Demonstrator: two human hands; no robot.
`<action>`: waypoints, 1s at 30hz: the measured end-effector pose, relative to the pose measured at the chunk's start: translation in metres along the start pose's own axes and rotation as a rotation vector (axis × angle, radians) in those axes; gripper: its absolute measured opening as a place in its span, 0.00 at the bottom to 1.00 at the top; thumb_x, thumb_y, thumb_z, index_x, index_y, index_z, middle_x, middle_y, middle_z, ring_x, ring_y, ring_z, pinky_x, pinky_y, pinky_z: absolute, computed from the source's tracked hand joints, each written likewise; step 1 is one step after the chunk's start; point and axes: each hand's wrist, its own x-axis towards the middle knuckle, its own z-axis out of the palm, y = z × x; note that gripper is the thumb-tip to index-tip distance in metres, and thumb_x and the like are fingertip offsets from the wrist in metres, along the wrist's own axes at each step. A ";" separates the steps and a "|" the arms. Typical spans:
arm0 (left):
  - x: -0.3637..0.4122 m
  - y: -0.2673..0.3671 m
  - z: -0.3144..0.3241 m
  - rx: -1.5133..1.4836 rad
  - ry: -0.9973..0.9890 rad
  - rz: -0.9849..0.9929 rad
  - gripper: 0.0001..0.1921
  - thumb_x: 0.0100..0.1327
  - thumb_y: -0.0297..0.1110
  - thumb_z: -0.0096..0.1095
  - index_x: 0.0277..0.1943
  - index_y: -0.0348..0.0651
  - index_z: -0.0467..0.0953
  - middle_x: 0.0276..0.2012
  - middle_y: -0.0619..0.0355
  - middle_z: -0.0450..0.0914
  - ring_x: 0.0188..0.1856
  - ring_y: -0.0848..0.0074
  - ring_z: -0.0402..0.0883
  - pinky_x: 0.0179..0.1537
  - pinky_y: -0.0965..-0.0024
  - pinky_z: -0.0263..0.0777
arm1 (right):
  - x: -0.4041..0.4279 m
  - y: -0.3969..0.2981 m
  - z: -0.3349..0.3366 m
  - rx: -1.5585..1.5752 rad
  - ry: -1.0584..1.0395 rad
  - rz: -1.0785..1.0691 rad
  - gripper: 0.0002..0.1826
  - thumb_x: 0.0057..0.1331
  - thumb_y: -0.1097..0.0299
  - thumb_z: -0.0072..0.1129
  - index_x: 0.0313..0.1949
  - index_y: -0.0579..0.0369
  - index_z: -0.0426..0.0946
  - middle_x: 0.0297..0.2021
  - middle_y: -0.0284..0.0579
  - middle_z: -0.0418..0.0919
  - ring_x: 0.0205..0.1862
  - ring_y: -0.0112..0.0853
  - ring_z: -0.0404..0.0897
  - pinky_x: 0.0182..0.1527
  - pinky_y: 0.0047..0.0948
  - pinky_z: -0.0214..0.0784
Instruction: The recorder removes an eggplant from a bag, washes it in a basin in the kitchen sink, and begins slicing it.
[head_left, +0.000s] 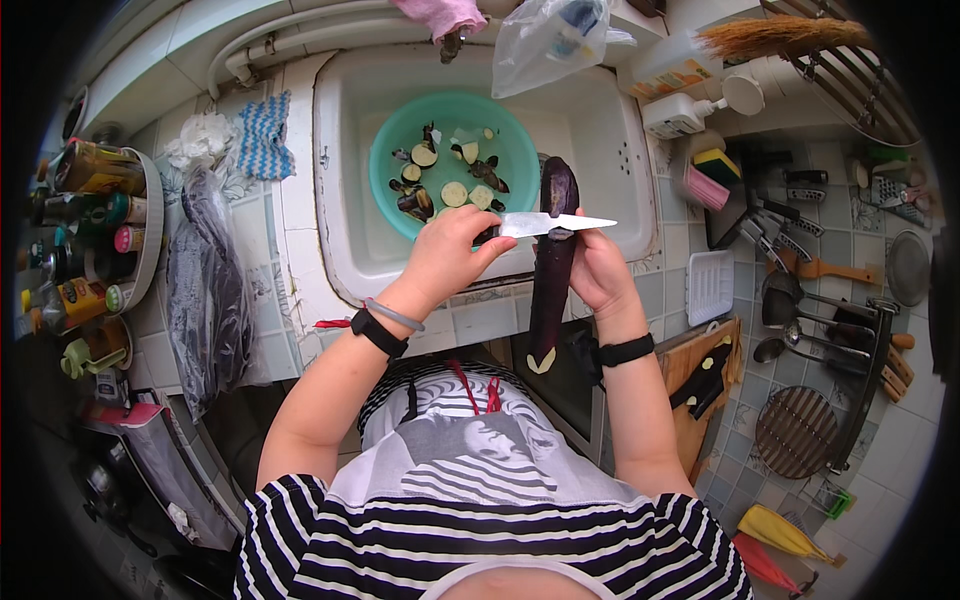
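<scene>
In my left hand (454, 251) is a small kitchen knife (525, 224), its dark handle mostly covered by my fingers. The blade points right and lies across a long dark purple eggplant (551, 277). My right hand (602, 271) grips that eggplant from the right side, near the blade. Its near end is cut to pale flesh, and a greyish spot shows on the skin just under the blade. Behind my left hand, a turquoise plastic basin (386, 176) sits in the white sink (592, 142). Cut eggplant ends and pieces (454, 194) lie in the basin.
A clear plastic bag (551, 45) hangs over the sink's far rim. Left on the tiled counter are a blue-white cloth (265, 136), a bag of eggplants (206, 292) and a bottle rack (150, 225). Right stand a pump bottle (675, 115), a white plastic tray (709, 286) and a wooden cutting board (679, 364).
</scene>
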 end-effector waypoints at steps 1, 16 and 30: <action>0.000 0.001 0.000 -0.012 0.009 0.000 0.18 0.60 0.47 0.68 0.39 0.39 0.82 0.34 0.52 0.81 0.39 0.58 0.81 0.40 0.59 0.74 | -0.002 -0.001 0.005 -0.012 0.013 0.015 0.19 0.78 0.55 0.41 0.51 0.58 0.73 0.43 0.44 0.79 0.43 0.35 0.79 0.50 0.37 0.74; 0.006 -0.002 0.001 -0.036 0.015 -0.022 0.18 0.60 0.48 0.67 0.40 0.40 0.82 0.32 0.53 0.80 0.36 0.59 0.80 0.37 0.60 0.74 | -0.004 -0.001 0.009 -0.107 -0.009 0.078 0.20 0.79 0.57 0.36 0.55 0.59 0.71 0.44 0.49 0.80 0.44 0.36 0.81 0.49 0.36 0.75; 0.013 -0.014 -0.009 -0.053 -0.064 -0.184 0.16 0.65 0.44 0.64 0.44 0.37 0.81 0.38 0.51 0.82 0.38 0.61 0.81 0.40 0.64 0.73 | -0.009 0.002 0.014 -0.116 -0.046 0.103 0.21 0.79 0.56 0.35 0.55 0.59 0.70 0.45 0.49 0.80 0.44 0.36 0.81 0.51 0.38 0.75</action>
